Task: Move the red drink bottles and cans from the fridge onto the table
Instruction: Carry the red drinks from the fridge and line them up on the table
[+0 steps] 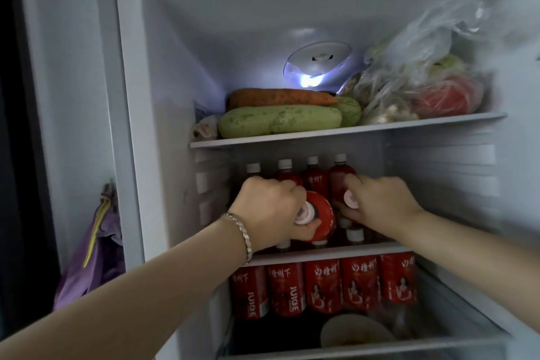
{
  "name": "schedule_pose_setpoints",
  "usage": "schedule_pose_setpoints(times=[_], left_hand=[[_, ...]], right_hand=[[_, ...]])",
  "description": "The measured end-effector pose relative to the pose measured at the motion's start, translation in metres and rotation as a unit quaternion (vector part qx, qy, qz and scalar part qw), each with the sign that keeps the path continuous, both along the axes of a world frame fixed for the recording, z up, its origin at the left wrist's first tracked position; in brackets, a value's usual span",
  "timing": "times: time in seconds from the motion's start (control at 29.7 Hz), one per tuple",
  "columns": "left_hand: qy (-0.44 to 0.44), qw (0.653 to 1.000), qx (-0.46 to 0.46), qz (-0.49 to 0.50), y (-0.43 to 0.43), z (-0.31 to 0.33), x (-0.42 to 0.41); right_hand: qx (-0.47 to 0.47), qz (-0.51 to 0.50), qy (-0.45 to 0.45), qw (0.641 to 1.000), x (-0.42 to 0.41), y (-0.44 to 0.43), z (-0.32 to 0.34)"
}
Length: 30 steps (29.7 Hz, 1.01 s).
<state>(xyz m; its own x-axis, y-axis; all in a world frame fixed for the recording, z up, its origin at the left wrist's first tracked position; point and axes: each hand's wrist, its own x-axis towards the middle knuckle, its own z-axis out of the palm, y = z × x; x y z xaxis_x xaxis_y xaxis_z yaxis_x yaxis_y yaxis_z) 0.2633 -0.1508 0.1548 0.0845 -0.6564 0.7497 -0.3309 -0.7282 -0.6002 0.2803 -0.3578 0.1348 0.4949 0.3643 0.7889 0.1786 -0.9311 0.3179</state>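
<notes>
Partly hidden: left hand (271,210) fingers curl round tipped bottle (320,218), right hand (380,204) fingers round blurred bottle (350,199).

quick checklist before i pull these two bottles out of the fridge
1. Left hand grips left bottle: ok.
2. Right hand grips right bottle: ok.
3. Back row upright behind them: ok.
4. Room under upper shelf to draw both out: ok.
5. Free space on the table: cannot tell, out of view.
</notes>
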Motion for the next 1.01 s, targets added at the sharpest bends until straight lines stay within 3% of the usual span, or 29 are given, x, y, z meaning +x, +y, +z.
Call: schedule_pose_setpoints(times=[0.2,0.34,0.4,0.47,0.54,0.74,0.84,1.01], left_hand=[[0.001,0.999,0.019,0.041,-0.012,0.001,-0.012],[0.010,0.996,-0.041,0.080,-0.019,0.008,-0.050],[0.079,0.983,-0.089,0.137,-0.024,0.012,-0.084],[0.187,0.948,-0.168,0.197,-0.025,0.008,-0.113],[0.229,0.915,-0.217,0.250,-0.020,-0.001,-0.143],[0.346,0.807,-0.258,0.403,0.019,-0.072,-0.237],[0.371,0.747,-0.258,0.487,0.047,-0.116,-0.300],[0.385,0.620,-0.302,0.613,0.078,-0.174,-0.444]], right_hand=[[-0.017,-0.003,-0.035,0.999,-0.044,-0.004,-0.003],[-0.027,0.036,-0.066,0.997,-0.069,0.008,0.003],[-0.023,0.052,-0.061,0.997,-0.082,0.013,0.006],[-0.004,0.067,-0.054,0.996,-0.096,0.019,0.005],[-0.003,0.121,-0.044,0.992,-0.108,0.030,-0.001],[-0.024,0.217,0.163,0.962,-0.165,0.089,-0.048],[-0.058,0.281,0.264,0.921,-0.204,0.128,-0.084],[-0.166,0.417,0.329,0.831,-0.313,0.189,-0.131]])
